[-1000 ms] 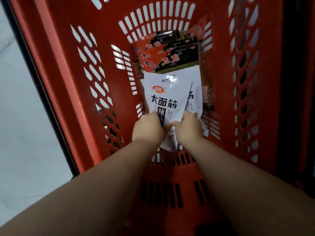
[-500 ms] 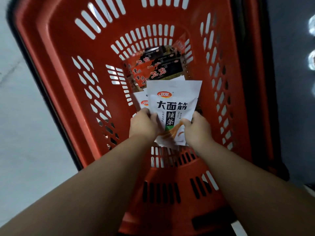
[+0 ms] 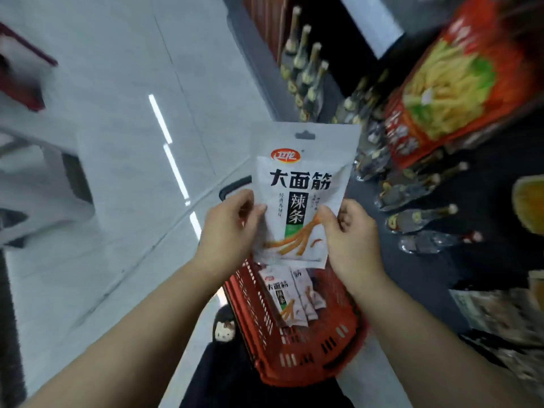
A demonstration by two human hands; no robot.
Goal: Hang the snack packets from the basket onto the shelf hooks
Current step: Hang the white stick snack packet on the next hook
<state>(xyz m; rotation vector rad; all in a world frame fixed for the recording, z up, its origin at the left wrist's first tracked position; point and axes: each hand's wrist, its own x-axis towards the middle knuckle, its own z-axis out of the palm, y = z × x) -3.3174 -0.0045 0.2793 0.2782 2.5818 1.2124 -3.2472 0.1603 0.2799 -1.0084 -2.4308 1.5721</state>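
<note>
Fingers of the left hand [image 3: 228, 228] are pinched closed on the lower left edge of a white snack packet [image 3: 303, 189], thumb on the printed front and the other fingers behind it. The right hand [image 3: 351, 235] grips the lower right edge the same way, thumb pressed over the orange strips pictured on the front. The packet is held upright at the centre of the frame, facing the viewer, with bold black characters and a red oval logo. Its hang hole [image 3: 305, 135] sits at the top edge, free and not on any hook.

Directly below the hands, at lower centre, is a red plastic basket [image 3: 297, 360] with slotted walls. At least two more white packets [image 3: 282, 295] of the same kind lie inside it, leaning against one another.

To the right, blurred, hang rows of dark packets [image 3: 418, 219] and a large red bag [image 3: 450, 83] showing pale strips in the upper right. The hooks themselves cannot be made out. Pale floor tiles [image 3: 117, 142] fill the left half of the frame.

Judging by this, one packet is lifted out and ready, but hanging it is not yet done, and the packets in the basket remain to be hung.
</note>
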